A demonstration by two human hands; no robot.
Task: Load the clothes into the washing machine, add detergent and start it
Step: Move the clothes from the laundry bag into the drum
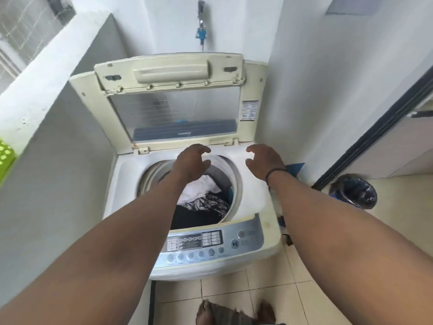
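Note:
A cream top-loading washing machine (254, 202) stands in front of me with its lid (173, 95) folded up against the wall. Its drum holds clothes (201, 198): a white piece, a black-and-white patterned piece and a black one. The grey control panel (210, 245) with round buttons runs along the near edge. My left hand (192, 164) hovers over the back of the drum opening, fingers spread, holding nothing. My right hand (266, 163) hangs over the machine's right rear top, open and empty, with a dark band on its wrist.
A water tap (201, 22) with a blue fitting sits on the wall above the lid. A low white wall (58, 73) flanks the left, with a green basket (5, 158) at its edge. A dark bag (356, 191) lies on the tiled floor to the right.

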